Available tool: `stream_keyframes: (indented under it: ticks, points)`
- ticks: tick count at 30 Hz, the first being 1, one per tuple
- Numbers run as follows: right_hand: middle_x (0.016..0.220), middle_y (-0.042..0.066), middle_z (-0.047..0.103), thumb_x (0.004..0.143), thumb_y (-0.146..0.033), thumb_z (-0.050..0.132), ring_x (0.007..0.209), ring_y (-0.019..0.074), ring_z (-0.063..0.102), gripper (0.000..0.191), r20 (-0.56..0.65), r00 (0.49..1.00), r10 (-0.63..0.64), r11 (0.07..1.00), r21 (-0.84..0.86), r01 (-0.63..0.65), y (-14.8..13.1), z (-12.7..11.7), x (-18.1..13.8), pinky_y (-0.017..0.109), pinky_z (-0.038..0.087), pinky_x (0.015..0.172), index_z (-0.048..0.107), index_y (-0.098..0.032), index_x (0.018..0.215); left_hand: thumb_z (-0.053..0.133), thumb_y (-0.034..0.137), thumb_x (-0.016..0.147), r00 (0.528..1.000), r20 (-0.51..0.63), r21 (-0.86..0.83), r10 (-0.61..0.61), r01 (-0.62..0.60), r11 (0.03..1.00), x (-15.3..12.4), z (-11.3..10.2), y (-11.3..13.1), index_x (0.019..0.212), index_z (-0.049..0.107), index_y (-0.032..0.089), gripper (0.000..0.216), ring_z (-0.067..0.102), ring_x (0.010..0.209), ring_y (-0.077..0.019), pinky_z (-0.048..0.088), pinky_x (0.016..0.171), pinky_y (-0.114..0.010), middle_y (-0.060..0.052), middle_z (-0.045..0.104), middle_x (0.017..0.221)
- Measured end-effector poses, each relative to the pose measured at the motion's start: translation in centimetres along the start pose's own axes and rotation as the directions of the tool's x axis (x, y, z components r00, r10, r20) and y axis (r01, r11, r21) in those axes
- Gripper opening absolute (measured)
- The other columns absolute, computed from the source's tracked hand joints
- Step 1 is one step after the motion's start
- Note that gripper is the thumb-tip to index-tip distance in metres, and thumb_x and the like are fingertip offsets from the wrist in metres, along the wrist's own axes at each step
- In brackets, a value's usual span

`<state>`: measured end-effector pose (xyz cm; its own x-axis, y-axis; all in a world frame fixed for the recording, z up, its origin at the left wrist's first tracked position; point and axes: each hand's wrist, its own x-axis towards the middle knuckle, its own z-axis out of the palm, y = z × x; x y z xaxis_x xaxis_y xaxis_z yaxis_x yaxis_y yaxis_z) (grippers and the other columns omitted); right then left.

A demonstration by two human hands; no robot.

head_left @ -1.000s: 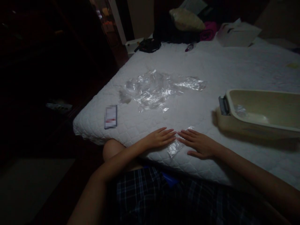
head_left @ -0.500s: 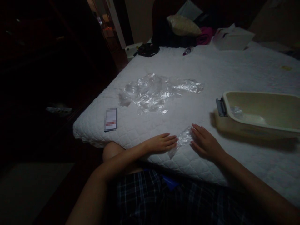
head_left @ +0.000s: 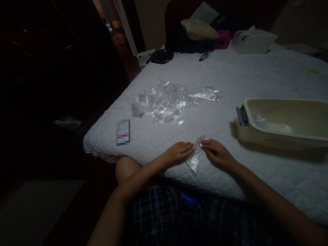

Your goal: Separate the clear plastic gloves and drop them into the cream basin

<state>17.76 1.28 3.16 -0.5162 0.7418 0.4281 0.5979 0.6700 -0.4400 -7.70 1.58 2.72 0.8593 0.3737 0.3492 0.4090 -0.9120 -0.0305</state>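
Left of the plastic strip (head_left: 195,156), well apart, lies a pixelated rectangular item (head_left: 123,132); nearer left and beyond is crumpled film (head_left: 166,104). The left hand (head_left: 179,151), fingers extended and gripping nothing, meets the strip's left edge. The strip lies on the bed (head_left: 146,145) by its near edge, long axis pointing away, leaning right. Right of it, the right hand (head_left: 217,153) touches with bent fingers; whether they pinch, I cannot tell. Further right, a bin (head_left: 256,136) bounds sideways room.

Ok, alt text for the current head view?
A person's left hand and right hand flank a narrow strip of clear plastic on a white quilted bed in dim light. Crumpled clear plastic lies beyond; a cream tub stands to the right.
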Motion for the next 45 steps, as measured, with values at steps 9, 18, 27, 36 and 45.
stream_keyframes:
  ticks: [9, 18, 27, 36, 45]
  points:
    - [0.112, 0.008, 0.062, 0.079, -0.012, 0.047, 0.107, 0.0221, 0.056, 0.024, -0.143, 0.989, 0.032, 0.998, 0.051, -0.025, 0.4, 0.7, -0.2, 0.047, 0.047, 0.089, 0.063, -0.022, 0.094, 0.042, 0.016, 0.090, 0.998, -0.056, -0.056, -0.028, 0.025, 0.998, 1.0, 1.0, 0.2, 0.105, 0.058, 0.015, 0.022, 0.044, 0.123, -0.0220, 0.044, 0.097, -0.039, -0.010, 0.057, 0.122]
    - [0.105, 0.008, 0.064, 0.084, -0.022, 0.048, 0.097, 0.0223, 0.060, 0.029, -0.065, 0.997, 0.029, 1.000, -0.005, -0.029, -1.1, 0.2, -2.5, 0.043, 0.050, 0.082, 0.057, -0.025, 0.112, 0.040, 0.019, 0.091, 0.996, -0.030, -0.118, -0.087, 0.083, 0.989, 1.1, 1.8, 0.8, 0.111, 0.056, 0.015, 0.025, 0.052, 0.114, -0.0181, 0.044, 0.097, -0.038, -0.010, 0.059, 0.118]
    - [0.098, 0.007, 0.066, 0.083, -0.025, 0.050, 0.091, 0.0226, 0.061, 0.023, 0.005, 0.994, 0.105, 0.994, -0.003, -0.105, -0.8, 0.7, -2.1, 0.042, 0.048, 0.079, 0.058, -0.023, 0.105, 0.042, 0.027, 0.091, 0.940, -0.132, -0.358, -0.314, 0.250, 0.900, 1.7, 2.0, 1.7, 0.106, 0.057, 0.013, 0.026, 0.057, 0.104, -0.0179, 0.048, 0.088, -0.038, -0.012, 0.062, 0.109]
    - [0.096, 0.007, 0.066, 0.074, -0.014, 0.046, 0.090, 0.0221, 0.060, 0.031, -0.020, 0.974, 0.226, 0.973, 0.048, -0.225, -0.8, 1.0, -2.1, 0.039, 0.047, 0.080, 0.061, -0.019, 0.101, 0.051, 0.035, 0.087, 0.899, -0.127, -0.508, -0.419, 0.304, 0.806, 2.4, 1.8, 1.4, 0.099, 0.061, 0.013, 0.028, 0.049, 0.110, -0.0200, 0.045, 0.093, -0.038, -0.010, 0.062, 0.100]
    - [0.080, 0.005, 0.066, 0.083, -0.039, 0.049, 0.075, 0.0200, 0.060, 0.023, -0.019, 0.896, 0.443, 0.896, 0.048, -0.442, -2.1, 1.3, -0.5, 0.034, 0.047, 0.071, 0.062, -0.020, 0.082, 0.047, 0.031, 0.088, 0.806, -0.126, -0.514, -0.578, 0.445, 0.733, 3.0, 1.6, 2.2, 0.084, 0.066, 0.017, 0.024, 0.050, 0.102, -0.0192, 0.044, 0.088, -0.037, -0.008, 0.058, 0.101]
